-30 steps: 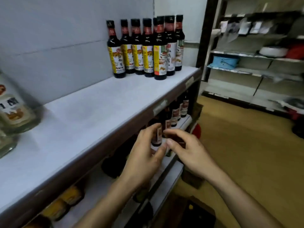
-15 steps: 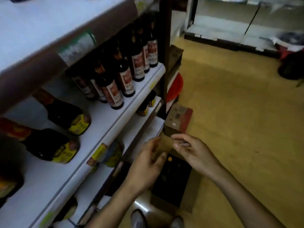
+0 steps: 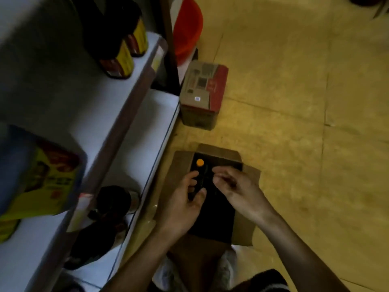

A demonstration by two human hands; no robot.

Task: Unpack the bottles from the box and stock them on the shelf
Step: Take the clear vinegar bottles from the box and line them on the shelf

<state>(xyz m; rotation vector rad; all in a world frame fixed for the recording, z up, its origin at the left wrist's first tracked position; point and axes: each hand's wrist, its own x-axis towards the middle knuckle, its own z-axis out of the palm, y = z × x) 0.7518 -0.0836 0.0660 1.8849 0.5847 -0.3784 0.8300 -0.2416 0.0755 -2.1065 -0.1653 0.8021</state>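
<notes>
An open cardboard box (image 3: 246, 226) sits on the floor below me, its inside dark. A dark bottle with an orange cap (image 3: 199, 162) stands in the box's far left corner. My left hand (image 3: 183, 205) is inside the box, fingers and thumb wrapped around that bottle's neck just below the cap. My right hand (image 3: 235, 188) hovers over the middle of the box with curled fingers; what lies under them is lost in the dark. The white shelf (image 3: 117, 114) runs along the left, with dark yellow-labelled bottles (image 3: 120, 60) on it.
A closed brown and red carton (image 3: 203, 91) stands on the floor beyond the open box, against the shelf's foot. A red basin (image 3: 187, 28) is behind it. A dark bottle (image 3: 113, 202) stands on the bottom shelf, a yellow pack (image 3: 42, 182) above. My shoes (image 3: 228, 268) touch the box.
My view has swung down from the upper shelves to the floor. Both hands dropped from the shelf edge into the open box, and the left hand closed round the orange-capped bottle.
</notes>
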